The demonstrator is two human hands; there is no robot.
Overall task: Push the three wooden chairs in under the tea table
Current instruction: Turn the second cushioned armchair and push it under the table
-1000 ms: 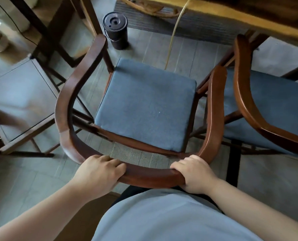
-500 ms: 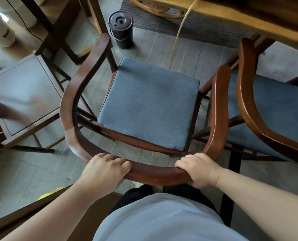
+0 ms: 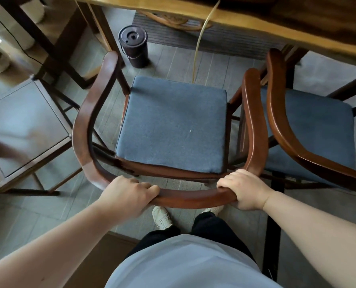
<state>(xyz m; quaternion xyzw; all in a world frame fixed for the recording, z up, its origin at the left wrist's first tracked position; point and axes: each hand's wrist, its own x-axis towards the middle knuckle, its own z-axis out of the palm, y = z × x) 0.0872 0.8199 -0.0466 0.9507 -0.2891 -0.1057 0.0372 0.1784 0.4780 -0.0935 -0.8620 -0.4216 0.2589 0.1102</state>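
The left hand [image 3: 127, 196] and right hand [image 3: 245, 189] both grip the curved back rail of the middle chair [image 3: 173, 125] at frame centre. Its seat still sits outside the table [image 3: 225, 15]; next, a straight forward push.

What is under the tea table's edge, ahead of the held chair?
Under the tea table: a dark lidded canister, a pale hose and a ribbed mat. Farther back is hidden.

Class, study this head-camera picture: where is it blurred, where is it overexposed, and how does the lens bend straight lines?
Head view: the stool at left is smeared by motion blur; bright daylight washes out the upper left corner; the wide-angle lens bows the tea table edge; the hands, left and right, look sharp on the chair rail.
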